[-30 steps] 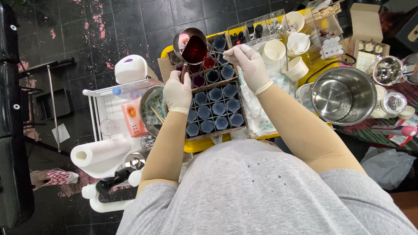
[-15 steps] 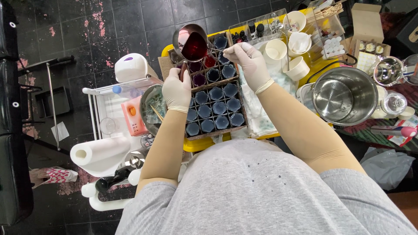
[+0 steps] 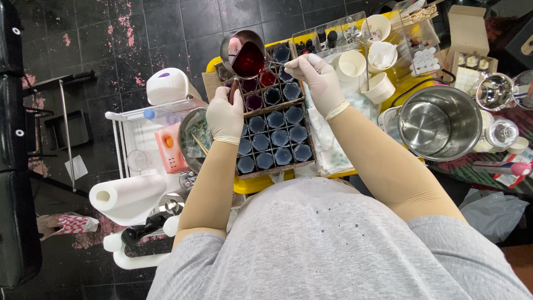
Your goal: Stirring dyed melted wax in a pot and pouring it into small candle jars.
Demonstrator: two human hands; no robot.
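Floor: dark tiles with worn pink patches, filling the upper left of the frame. A yellow table [image 3: 252, 185] occupies the centre and upper right. A white wire cart [image 3: 133, 119] stands to its left, carrying a white domed appliance [image 3: 166, 85]; a paper towel roll [image 3: 126, 195] lies at lower left. A stainless steel pot [image 3: 438, 123] sits at right, with white paper cups [image 3: 366, 61] above centre right.

Work item: a divided cardboard tray [image 3: 275, 133] of small glass jars, centre of frame, on the yellow table. The lower rows appear dark blue; several jars in the upper rows hold dark red to purple liquid.

Left hand [image 3: 225, 116], white-gloved, is clenched around the handle of a metal pouring pot [image 3: 244, 54], which is tilted above the upper left end of the tray and contains dark red liquid.

Right hand [image 3: 319, 80], also gloved, pinches a thin stick-like item above the upper rows of jars; the item is too small to identify.

Obstructions: the handle is covered by the left glove. The pouring pot hides the jars beneath it. The torso in a grey shirt blocks the table's near edge.
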